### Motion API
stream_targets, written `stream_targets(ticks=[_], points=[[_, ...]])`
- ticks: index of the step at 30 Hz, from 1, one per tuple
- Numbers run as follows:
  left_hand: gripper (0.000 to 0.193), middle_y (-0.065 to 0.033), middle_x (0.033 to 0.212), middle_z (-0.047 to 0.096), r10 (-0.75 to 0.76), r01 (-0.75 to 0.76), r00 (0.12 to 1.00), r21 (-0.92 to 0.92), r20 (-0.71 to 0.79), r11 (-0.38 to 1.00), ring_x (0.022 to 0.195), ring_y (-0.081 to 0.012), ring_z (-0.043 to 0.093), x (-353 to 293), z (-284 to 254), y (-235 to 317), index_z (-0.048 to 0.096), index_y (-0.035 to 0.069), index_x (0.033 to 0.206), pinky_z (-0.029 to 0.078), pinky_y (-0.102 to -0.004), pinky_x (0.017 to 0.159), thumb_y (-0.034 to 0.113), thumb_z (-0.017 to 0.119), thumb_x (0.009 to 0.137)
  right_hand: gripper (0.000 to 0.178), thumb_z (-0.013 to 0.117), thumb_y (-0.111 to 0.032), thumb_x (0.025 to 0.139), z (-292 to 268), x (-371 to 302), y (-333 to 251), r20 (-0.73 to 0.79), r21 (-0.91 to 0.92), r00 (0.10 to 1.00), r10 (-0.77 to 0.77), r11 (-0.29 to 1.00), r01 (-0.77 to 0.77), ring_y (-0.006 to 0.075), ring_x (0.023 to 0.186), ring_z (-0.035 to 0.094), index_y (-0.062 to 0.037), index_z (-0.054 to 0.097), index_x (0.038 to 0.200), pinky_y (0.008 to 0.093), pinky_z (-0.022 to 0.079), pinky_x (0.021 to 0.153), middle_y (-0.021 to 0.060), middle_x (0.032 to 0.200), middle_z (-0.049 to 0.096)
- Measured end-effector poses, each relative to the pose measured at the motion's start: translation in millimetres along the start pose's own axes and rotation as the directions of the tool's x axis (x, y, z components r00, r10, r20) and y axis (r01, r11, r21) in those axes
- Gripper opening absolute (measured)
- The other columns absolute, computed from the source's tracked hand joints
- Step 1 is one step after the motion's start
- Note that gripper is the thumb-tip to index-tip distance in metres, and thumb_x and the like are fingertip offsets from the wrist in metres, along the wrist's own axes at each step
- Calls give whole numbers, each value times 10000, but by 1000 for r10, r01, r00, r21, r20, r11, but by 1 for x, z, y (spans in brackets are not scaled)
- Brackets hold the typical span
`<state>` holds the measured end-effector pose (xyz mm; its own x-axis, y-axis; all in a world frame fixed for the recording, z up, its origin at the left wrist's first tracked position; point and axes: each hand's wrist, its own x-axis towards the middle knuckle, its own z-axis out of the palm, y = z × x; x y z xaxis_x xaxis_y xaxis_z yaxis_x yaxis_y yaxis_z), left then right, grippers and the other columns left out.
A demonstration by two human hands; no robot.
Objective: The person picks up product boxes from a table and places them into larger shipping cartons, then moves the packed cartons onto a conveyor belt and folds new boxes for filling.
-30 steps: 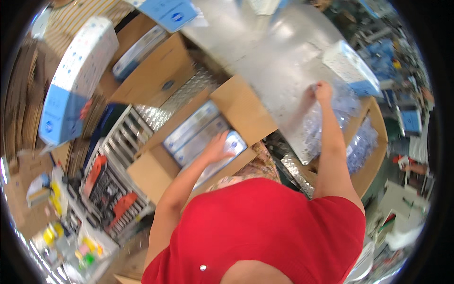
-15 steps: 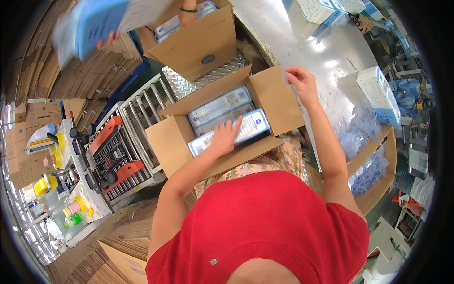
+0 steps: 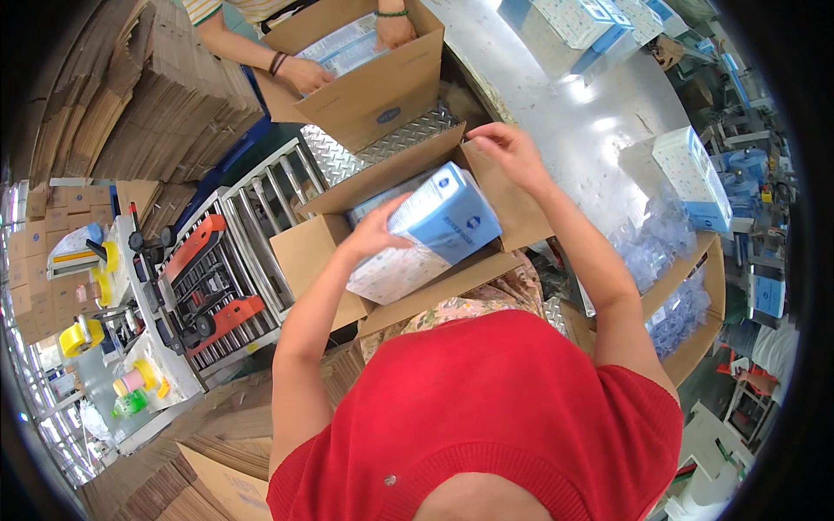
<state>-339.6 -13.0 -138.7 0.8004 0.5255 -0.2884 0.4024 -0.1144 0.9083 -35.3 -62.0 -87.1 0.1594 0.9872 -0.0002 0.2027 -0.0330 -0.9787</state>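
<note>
Now, left hand [image 3: 375,233] gripping blue-and-white pack [image 3: 426,230], right hand [image 3: 512,149] pinching cardboard box [image 3: 317,256] flap.

Two open cardboard boxes stand by the roller conveyor [image 3: 252,234]: the near box [image 3: 321,260] just right of it, the far box [image 3: 365,87] beyond it. One blue-and-white pack [image 3: 430,230] tilts over the near box. Four hands show: the person's left hand [image 3: 375,233] and right hand [image 3: 512,152], plus two of a co-worker [image 3: 304,74] at the far box. Two yellow tape rolls [image 3: 82,334] sit left of the conveyor.
</note>
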Motion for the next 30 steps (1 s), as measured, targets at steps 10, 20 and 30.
stream_targets(ticks=[10, 20, 30], points=[[881, -106, 1277, 538, -161, 199, 970, -220, 183, 955, 1160, -198, 494, 30, -43, -3, 407, 8, 1374, 377, -315, 1006, 164, 824, 613, 198, 588, -147, 919, -88, -7, 7, -118, 44, 984, 132, 991, -127, 85, 805, 588, -6, 655, 1041, 236, 465, 755, 25, 861, 652], [1023, -193, 1410, 406, 183, -243, 966, 404, 183, 882, 1305, -344, 387, 28, -2, -41, 291, 83, 1451, 307, -440, 1084, 282, 829, 604, 179, 636, -151, 862, -252, 76, 36, -340, -324, 936, -87, 946, -30, 112, 744, 586, -28, 674, 986, 256, 469, 695, 55, 819, 662], [695, -180, 1143, 551, -235, -37, 930, 708, 283, 705, 1028, -379, 553, 49, 62, 51, 422, 89, 1341, 446, -468, 874, 311, 725, 756, 665, 767, -470, 669, -360, 287, 3, -413, -829, 908, 69, 385, -406, 353, 1090, 514, 14, 585, 1087, 405, 451, 914, 221, 1116, 581]])
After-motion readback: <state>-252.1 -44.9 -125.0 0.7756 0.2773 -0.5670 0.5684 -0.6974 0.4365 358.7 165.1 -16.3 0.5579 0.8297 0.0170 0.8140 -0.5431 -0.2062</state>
